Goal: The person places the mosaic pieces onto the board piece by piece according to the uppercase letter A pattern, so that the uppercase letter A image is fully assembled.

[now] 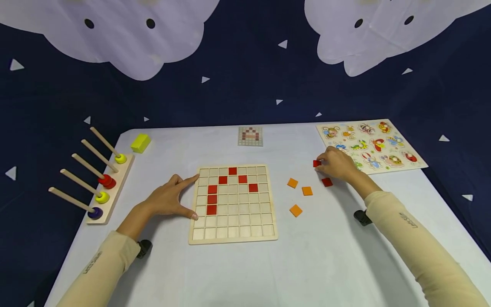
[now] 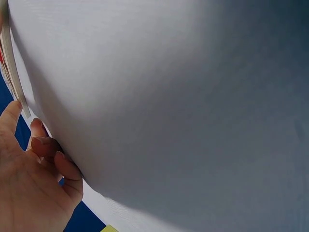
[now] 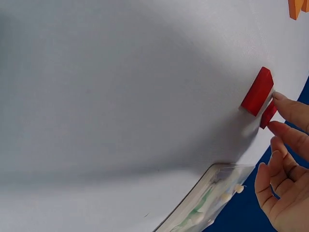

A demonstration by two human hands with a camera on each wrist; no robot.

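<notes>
A square wooden grid board (image 1: 234,241) lies mid-table, with several red tiles (image 1: 212,199) in its upper and left cells. My left hand (image 1: 165,198) spans the board's left side, index fingertip near the upper corner and thumb on the lower edge. In the left wrist view its other fingers (image 2: 67,166) are bent loosely beside the board's edge. My right hand (image 1: 337,165) pinches a red tile (image 1: 316,163) between thumb and index finger. Closer to me lies another loose red tile (image 1: 327,182), which the right wrist view shows right beside the pinched one.
Three orange tiles (image 1: 296,210) lie right of the board. Behind it is a small pattern card (image 1: 250,136). An insect picture puzzle (image 1: 399,164) covers the back right, close to my right hand. At left stand a peg stacker (image 1: 111,194) with coloured rings and a yellow block (image 1: 140,143).
</notes>
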